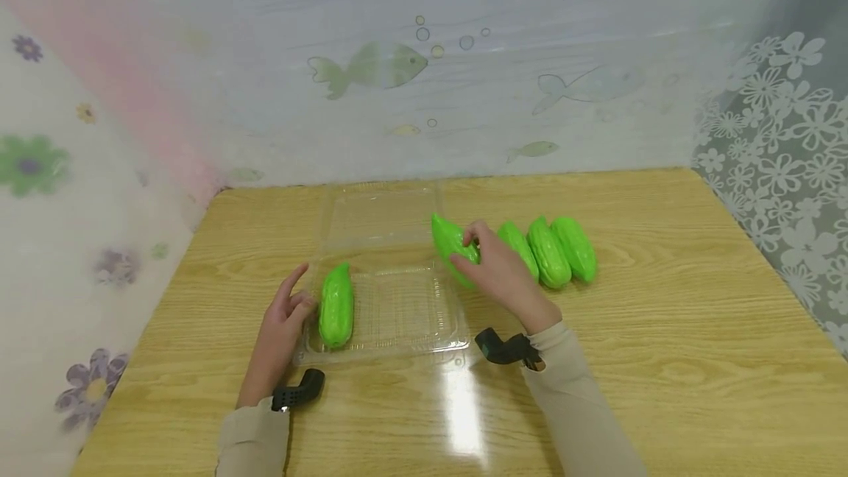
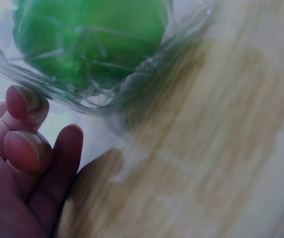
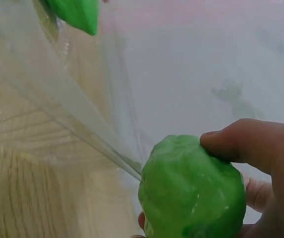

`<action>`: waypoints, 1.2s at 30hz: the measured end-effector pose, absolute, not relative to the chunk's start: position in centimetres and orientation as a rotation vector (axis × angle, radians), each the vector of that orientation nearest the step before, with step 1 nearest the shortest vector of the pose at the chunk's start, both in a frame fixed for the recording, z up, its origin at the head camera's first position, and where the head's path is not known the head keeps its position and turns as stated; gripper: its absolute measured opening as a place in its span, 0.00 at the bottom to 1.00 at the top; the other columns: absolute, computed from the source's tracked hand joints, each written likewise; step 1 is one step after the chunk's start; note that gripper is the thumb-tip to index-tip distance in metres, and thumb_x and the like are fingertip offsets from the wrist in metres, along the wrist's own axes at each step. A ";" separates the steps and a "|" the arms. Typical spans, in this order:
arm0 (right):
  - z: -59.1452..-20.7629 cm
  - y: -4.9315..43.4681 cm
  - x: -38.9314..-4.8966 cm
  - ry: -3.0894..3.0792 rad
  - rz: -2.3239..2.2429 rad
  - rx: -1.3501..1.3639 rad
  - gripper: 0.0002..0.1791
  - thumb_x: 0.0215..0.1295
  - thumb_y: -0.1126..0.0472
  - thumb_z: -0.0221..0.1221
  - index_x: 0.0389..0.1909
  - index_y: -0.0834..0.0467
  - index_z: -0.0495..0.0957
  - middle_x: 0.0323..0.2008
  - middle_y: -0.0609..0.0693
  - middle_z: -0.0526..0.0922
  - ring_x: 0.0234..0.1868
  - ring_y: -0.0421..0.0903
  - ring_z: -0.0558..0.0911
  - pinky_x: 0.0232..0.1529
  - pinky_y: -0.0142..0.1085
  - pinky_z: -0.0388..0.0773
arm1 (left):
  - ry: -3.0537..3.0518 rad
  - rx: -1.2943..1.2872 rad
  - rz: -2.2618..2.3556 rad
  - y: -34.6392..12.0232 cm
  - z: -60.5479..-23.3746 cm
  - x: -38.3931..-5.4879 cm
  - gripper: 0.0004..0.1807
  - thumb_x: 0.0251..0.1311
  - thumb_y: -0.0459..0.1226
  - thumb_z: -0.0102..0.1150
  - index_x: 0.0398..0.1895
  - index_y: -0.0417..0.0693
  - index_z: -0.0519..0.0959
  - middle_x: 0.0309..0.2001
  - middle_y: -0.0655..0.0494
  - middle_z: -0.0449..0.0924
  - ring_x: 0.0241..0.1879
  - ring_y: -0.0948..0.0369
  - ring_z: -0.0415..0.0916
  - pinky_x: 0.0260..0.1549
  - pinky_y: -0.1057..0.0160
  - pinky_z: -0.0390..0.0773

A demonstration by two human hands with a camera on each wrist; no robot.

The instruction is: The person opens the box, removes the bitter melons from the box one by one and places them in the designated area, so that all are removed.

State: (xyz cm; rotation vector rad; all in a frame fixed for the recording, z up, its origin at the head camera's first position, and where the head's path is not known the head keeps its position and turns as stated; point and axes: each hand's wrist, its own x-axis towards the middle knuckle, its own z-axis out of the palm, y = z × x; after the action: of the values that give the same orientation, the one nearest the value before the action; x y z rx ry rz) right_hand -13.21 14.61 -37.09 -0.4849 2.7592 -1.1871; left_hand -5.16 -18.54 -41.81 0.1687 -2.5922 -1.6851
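My right hand (image 1: 500,271) holds a green ridged bitter melon (image 1: 450,241), its thumb and fingers round the sides. In the right wrist view the blunt end of this held bitter melon (image 3: 191,188) faces the camera, with the thumb on top. Another bitter melon (image 1: 336,308) lies lengthwise at the left side of a clear plastic clamshell box (image 1: 397,315), whose lid (image 1: 387,212) is folded back. Beside the box's left edge is my left hand (image 1: 281,330), index finger extended. In the left wrist view its fingertips (image 2: 25,104) are right at the box's edge.
Right of the box, several more bitter melons (image 1: 548,255) lie side by side on the wooden table (image 1: 662,315). A wall covering printed with fish (image 1: 391,65) stands behind the table. Flowered coverings (image 1: 93,389) flank both sides. A black wrist camera (image 1: 500,347) sits on each wrist.
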 end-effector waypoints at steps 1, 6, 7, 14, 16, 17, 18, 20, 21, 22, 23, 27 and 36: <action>-37.1 14.7 -13.2 2.763 -1.182 -0.478 0.18 0.59 0.45 0.52 0.41 0.52 0.62 0.26 0.49 0.68 0.22 0.45 0.66 0.21 0.37 0.64 | -2.596 0.172 -1.683 -18.5 -41.8 -5.1 0.27 0.65 0.45 0.44 0.66 0.71 0.52 0.47 0.46 0.71 0.56 0.58 0.60 0.52 0.54 0.57; -37.4 15.1 -13.2 2.757 -1.186 -0.467 0.20 0.59 0.42 0.51 0.41 0.52 0.62 0.34 0.50 0.71 0.28 0.46 0.69 0.25 0.37 0.66 | -2.611 0.187 -1.665 -18.3 -41.7 -4.9 0.27 0.65 0.44 0.43 0.66 0.71 0.52 0.44 0.49 0.72 0.47 0.60 0.64 0.45 0.65 0.61; -37.5 15.2 -13.3 2.753 -1.187 -0.468 0.20 0.59 0.42 0.51 0.41 0.53 0.62 0.35 0.50 0.72 0.28 0.46 0.70 0.26 0.37 0.66 | -2.607 0.184 -1.670 -18.3 -41.7 -4.8 0.27 0.65 0.43 0.43 0.66 0.71 0.52 0.43 0.49 0.72 0.45 0.60 0.65 0.44 0.67 0.62; -37.7 15.9 -13.4 2.753 -1.202 -0.450 0.20 0.59 0.42 0.51 0.41 0.53 0.61 0.29 0.50 0.70 0.25 0.46 0.68 0.23 0.37 0.66 | -2.589 0.177 -1.660 -18.2 -41.6 -4.5 0.27 0.65 0.43 0.44 0.66 0.71 0.53 0.41 0.49 0.73 0.42 0.60 0.65 0.42 0.69 0.62; -37.7 16.1 -13.5 2.757 -1.200 -0.446 0.20 0.60 0.43 0.52 0.41 0.54 0.61 0.25 0.50 0.68 0.24 0.46 0.67 0.22 0.36 0.65 | -2.587 0.176 -1.658 -18.2 -41.6 -4.5 0.27 0.65 0.43 0.44 0.66 0.71 0.53 0.42 0.49 0.73 0.44 0.60 0.65 0.42 0.69 0.62; -37.7 16.2 -13.6 2.761 -1.195 -0.440 0.20 0.60 0.43 0.52 0.41 0.54 0.61 0.24 0.50 0.67 0.23 0.45 0.67 0.21 0.37 0.65 | -2.584 0.175 -1.665 -18.1 -41.6 -4.5 0.27 0.65 0.43 0.44 0.66 0.71 0.53 0.41 0.48 0.73 0.43 0.60 0.65 0.42 0.69 0.62; -37.7 16.2 -13.6 2.767 -1.185 -0.433 0.20 0.59 0.43 0.52 0.41 0.53 0.61 0.23 0.50 0.66 0.22 0.45 0.67 0.21 0.37 0.65 | -2.585 0.174 -1.661 -18.1 -41.6 -4.5 0.27 0.65 0.44 0.44 0.66 0.70 0.53 0.42 0.48 0.73 0.44 0.60 0.65 0.43 0.69 0.62; -37.8 16.4 -13.6 2.774 -1.162 -0.421 0.20 0.59 0.43 0.52 0.41 0.53 0.61 0.23 0.50 0.66 0.21 0.45 0.66 0.20 0.37 0.64 | -2.586 0.177 -1.660 -18.1 -41.5 -4.4 0.27 0.65 0.44 0.45 0.66 0.70 0.53 0.42 0.48 0.73 0.45 0.60 0.65 0.44 0.69 0.62; -37.8 16.5 -13.6 2.778 -1.150 -0.416 0.20 0.59 0.42 0.52 0.41 0.53 0.61 0.23 0.50 0.67 0.20 0.45 0.66 0.20 0.37 0.64 | -2.589 0.178 -1.656 -18.1 -41.5 -4.4 0.27 0.65 0.45 0.45 0.66 0.70 0.53 0.42 0.49 0.73 0.46 0.61 0.65 0.44 0.69 0.61; -37.8 16.5 -13.6 2.784 -1.137 -0.406 0.20 0.59 0.42 0.52 0.40 0.53 0.61 0.24 0.50 0.68 0.20 0.45 0.66 0.20 0.37 0.65 | -2.589 0.178 -1.657 -18.0 -41.4 -4.4 0.27 0.64 0.45 0.45 0.66 0.70 0.53 0.43 0.49 0.73 0.46 0.61 0.65 0.44 0.69 0.61; -37.8 16.6 -13.6 2.790 -1.117 -0.402 0.20 0.59 0.42 0.52 0.40 0.53 0.61 0.26 0.50 0.70 0.20 0.45 0.67 0.20 0.37 0.65 | -2.589 0.179 -1.659 -18.0 -41.4 -4.3 0.27 0.64 0.45 0.45 0.66 0.71 0.53 0.43 0.49 0.73 0.46 0.60 0.65 0.44 0.69 0.61; -37.9 16.9 -13.5 2.793 -1.041 -0.385 0.21 0.58 0.42 0.53 0.40 0.54 0.62 0.28 0.50 0.73 0.21 0.45 0.68 0.21 0.36 0.65 | -2.597 0.183 -1.653 -17.9 -41.4 -4.0 0.27 0.65 0.44 0.44 0.66 0.71 0.52 0.41 0.49 0.73 0.43 0.60 0.65 0.42 0.68 0.62; -38.2 17.1 -13.6 2.831 -0.977 -0.327 0.21 0.57 0.43 0.55 0.39 0.54 0.63 0.27 0.49 0.73 0.20 0.45 0.68 0.21 0.36 0.65 | -2.577 0.187 -1.661 -17.7 -41.5 -3.7 0.27 0.65 0.43 0.44 0.66 0.71 0.53 0.41 0.49 0.73 0.44 0.61 0.65 0.43 0.69 0.62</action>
State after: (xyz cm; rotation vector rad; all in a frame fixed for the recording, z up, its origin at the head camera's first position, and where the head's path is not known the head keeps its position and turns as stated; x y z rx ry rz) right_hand -13.59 17.10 -38.20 -0.3275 2.8312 -0.9768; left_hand -3.71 -17.72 -41.49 0.1871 -2.5770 -1.6605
